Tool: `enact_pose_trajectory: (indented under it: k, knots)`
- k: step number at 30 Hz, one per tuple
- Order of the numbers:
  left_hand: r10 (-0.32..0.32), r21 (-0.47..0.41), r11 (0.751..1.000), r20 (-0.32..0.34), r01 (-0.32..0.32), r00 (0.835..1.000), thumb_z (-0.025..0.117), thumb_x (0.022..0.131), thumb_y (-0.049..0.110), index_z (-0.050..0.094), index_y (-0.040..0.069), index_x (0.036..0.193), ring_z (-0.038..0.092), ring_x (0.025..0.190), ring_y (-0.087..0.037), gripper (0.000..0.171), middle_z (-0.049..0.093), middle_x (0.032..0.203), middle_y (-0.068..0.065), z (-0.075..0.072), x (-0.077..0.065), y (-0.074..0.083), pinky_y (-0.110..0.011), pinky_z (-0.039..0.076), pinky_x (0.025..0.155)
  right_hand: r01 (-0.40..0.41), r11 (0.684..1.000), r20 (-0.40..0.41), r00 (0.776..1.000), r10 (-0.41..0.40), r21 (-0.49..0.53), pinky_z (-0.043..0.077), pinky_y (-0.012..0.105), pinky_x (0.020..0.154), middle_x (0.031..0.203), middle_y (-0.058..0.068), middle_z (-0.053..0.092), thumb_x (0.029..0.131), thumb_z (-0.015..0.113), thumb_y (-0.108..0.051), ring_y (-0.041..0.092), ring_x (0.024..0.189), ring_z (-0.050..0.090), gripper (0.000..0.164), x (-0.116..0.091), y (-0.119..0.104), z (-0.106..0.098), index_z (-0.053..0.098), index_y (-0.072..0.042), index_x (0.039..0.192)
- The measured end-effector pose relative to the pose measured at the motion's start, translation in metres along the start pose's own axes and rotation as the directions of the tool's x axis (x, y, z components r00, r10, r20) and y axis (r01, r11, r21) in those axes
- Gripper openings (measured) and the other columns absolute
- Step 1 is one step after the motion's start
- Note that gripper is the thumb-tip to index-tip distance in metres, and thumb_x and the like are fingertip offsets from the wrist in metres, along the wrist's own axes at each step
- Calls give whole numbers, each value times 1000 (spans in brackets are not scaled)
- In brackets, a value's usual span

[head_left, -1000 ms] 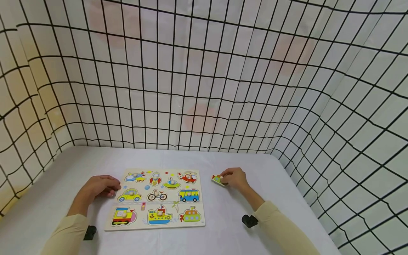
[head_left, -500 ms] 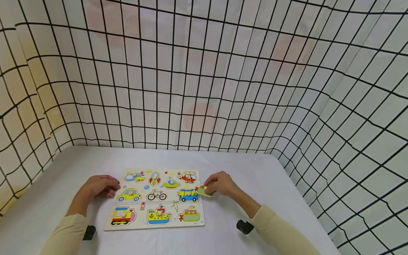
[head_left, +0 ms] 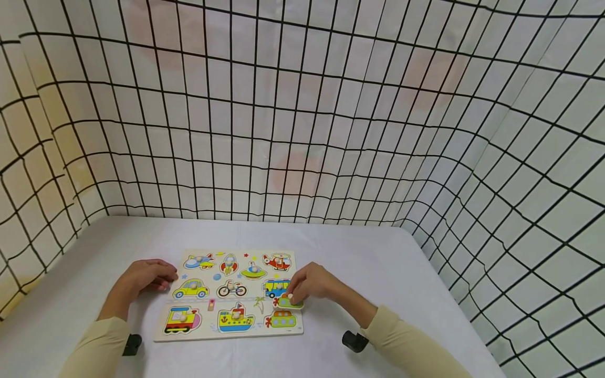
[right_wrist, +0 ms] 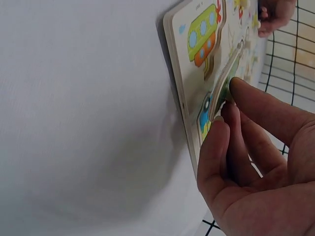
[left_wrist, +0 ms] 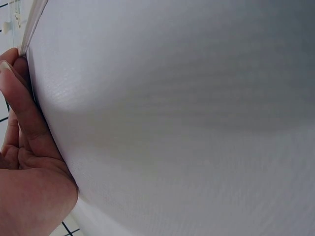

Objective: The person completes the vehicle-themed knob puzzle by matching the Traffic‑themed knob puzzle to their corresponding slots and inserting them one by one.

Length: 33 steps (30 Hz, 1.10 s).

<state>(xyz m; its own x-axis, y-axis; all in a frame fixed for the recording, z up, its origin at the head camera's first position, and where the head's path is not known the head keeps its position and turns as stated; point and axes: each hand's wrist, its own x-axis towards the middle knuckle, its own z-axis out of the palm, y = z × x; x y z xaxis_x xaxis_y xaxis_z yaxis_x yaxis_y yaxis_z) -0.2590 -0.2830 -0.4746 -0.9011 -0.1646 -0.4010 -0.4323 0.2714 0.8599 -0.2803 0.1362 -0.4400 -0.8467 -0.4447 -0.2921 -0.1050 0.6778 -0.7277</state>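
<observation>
A wooden peg puzzle board (head_left: 255,304) with vehicle pictures lies on the table. My right hand (head_left: 312,283) pinches the submarine puzzle piece (head_left: 286,303) by its knob, just above the printed submarine shape (head_left: 281,319) at the board's lower right. In the right wrist view the piece (right_wrist: 227,86) is tilted and apart from the printed submarine (right_wrist: 203,37); it partly covers the blue bus. My left hand (head_left: 148,275) rests at the board's left edge, fingers loosely bent. The left wrist view shows its fingertips at the board's edge.
Car, bicycle, train, ship, airplane, rocket, saucer and helicopter pieces with knobs sit in the board, the train (head_left: 183,319) at lower left. The white table (head_left: 359,252) is bounded by white walls with a black grid (head_left: 302,131).
My right hand has carried the submarine piece left and toward me, from the table right of the board to over its lower right. The left hand has stayed in place.
</observation>
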Motion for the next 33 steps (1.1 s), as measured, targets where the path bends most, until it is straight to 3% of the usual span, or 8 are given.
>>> enact_pose_trajectory:
  k: [19, 33]
  knots:
    - [9, 2, 1000, 2, -9, 1000, 71, 89, 15, 69, -2, 108, 65, 66, -22, 25, 71, 79, -4, -1, 2, -2, -29, 58, 67, -20, 997, 75, 997, 25, -77, 44, 26, 64, 76, -4, 72, 71, 87, -7, 13, 74, 57, 13, -6, -12, 21, 77, -13, 76]
    - [4, 2, 1000, -1, -4, 1000, 71, 89, 15, 68, -2, 110, 65, 66, -23, 27, 71, 80, -6, 0, 2, -1, -29, 58, 67, -16, 998, 101, 995, 22, -57, 42, 24, 63, 72, -3, 70, 71, 86, -5, 11, 73, 56, 13, -8, -14, 24, 77, -12, 77]
